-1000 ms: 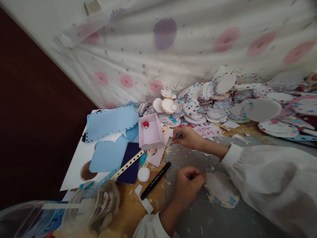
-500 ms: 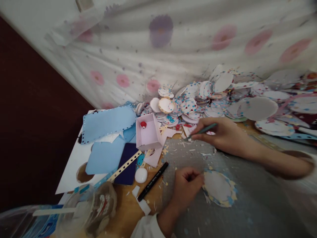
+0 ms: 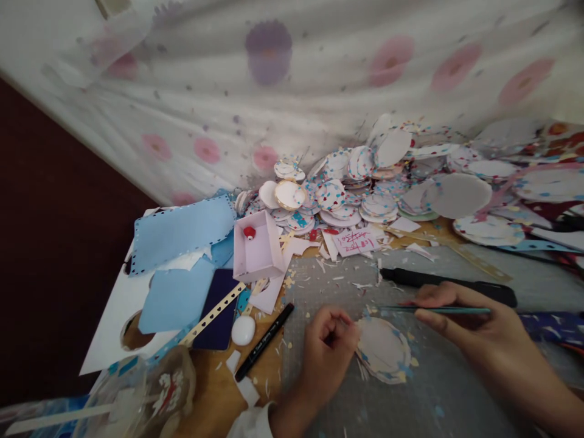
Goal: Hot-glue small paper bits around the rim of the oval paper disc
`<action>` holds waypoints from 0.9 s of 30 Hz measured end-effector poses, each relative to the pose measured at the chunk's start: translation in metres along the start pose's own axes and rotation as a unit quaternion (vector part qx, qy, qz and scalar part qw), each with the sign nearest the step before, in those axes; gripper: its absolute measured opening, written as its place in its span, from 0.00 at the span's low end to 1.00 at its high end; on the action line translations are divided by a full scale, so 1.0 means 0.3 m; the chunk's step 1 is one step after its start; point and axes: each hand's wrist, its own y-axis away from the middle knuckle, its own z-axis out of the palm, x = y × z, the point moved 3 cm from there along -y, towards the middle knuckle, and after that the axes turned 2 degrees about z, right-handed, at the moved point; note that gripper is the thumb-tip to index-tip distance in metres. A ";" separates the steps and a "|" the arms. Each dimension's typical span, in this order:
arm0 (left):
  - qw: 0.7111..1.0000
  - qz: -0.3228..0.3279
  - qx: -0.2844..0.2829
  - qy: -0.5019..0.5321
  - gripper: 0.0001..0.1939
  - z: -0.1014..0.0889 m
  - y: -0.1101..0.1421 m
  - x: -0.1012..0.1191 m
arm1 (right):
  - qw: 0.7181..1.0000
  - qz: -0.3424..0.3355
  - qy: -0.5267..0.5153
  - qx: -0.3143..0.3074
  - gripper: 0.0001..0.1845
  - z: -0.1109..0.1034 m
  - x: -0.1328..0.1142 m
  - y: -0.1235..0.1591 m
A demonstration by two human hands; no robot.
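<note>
the right hand (image 3: 469,331) holds thin green tweezers (image 3: 438,309) between thumb and fingers, closed on them, their tips pointing left above a grey mat (image 3: 337,395). the left hand (image 3: 326,356) has its fingers curled almost shut at the left edge of a round paper piece (image 3: 384,350) trimmed with blue and yellow bits; whether they pinch it i cannot tell. the round piece lies on the mat, between the hands. a black tool (image 3: 451,286) lies behind the tweezers. left of the mat, on the wooden surface (image 3: 218,371), are a black marker (image 3: 264,342), a white round object (image 3: 243,330) and a pink box (image 3: 258,246) with a red item (image 3: 249,232) inside.
</note>
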 end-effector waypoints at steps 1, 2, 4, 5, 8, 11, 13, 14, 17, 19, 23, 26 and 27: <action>1.000 -0.001 0.006 0.014 0.10 -0.004 -0.001 0.008 | 1.000 0.007 -0.010 -0.009 0.16 0.007 0.003 0.002; 1.000 -0.002 0.011 0.021 0.10 -0.007 -0.002 0.017 | 1.000 0.011 -0.016 -0.017 0.15 0.011 0.005 0.005; 1.000 -0.002 0.013 0.019 0.10 -0.012 -0.004 0.030 | 0.999 0.002 -0.026 -0.023 0.13 0.017 0.004 0.018; 1.000 -0.001 0.010 0.013 0.10 -0.013 -0.005 0.033 | 0.999 -0.008 -0.029 -0.023 0.12 0.018 0.002 0.027; 1.000 -0.006 -0.001 -0.010 0.09 -0.013 -0.005 0.029 | 0.998 -0.037 -0.033 -0.024 0.10 0.025 -0.004 0.055; 1.000 -0.002 -0.002 -0.029 0.09 -0.010 -0.001 0.021 | 0.996 -0.069 -0.039 -0.027 0.07 0.038 -0.012 0.075; 1.000 0.007 0.006 -0.030 0.09 -0.010 0.002 0.020 | 0.994 -0.093 -0.043 -0.032 0.06 0.047 -0.017 0.085; 0.999 0.009 0.010 -0.029 0.09 -0.010 0.003 0.021 | 0.993 -0.104 -0.044 -0.035 0.05 0.051 -0.019 0.089; 0.999 0.006 0.011 -0.030 0.09 -0.010 0.006 0.018 | 0.991 -0.123 -0.034 -0.042 0.04 0.060 -0.020 0.100; 0.999 0.006 0.011 -0.032 0.09 -0.012 0.006 0.011 | 0.990 -0.127 -0.028 -0.045 0.04 0.062 -0.020 0.105; 0.999 0.010 0.017 -0.028 0.09 -0.014 0.003 0.000 | 0.992 -0.124 -0.016 -0.013 0.07 0.051 -0.023 0.100; 0.999 0.018 0.026 -0.028 0.11 -0.014 0.000 0.001 | 0.993 -0.117 -0.011 0.000 0.10 0.043 -0.023 0.089; 0.999 0.023 0.027 -0.030 0.11 -0.014 -0.001 0.003 | 0.994 -0.112 -0.010 -0.001 0.11 0.042 -0.020 0.086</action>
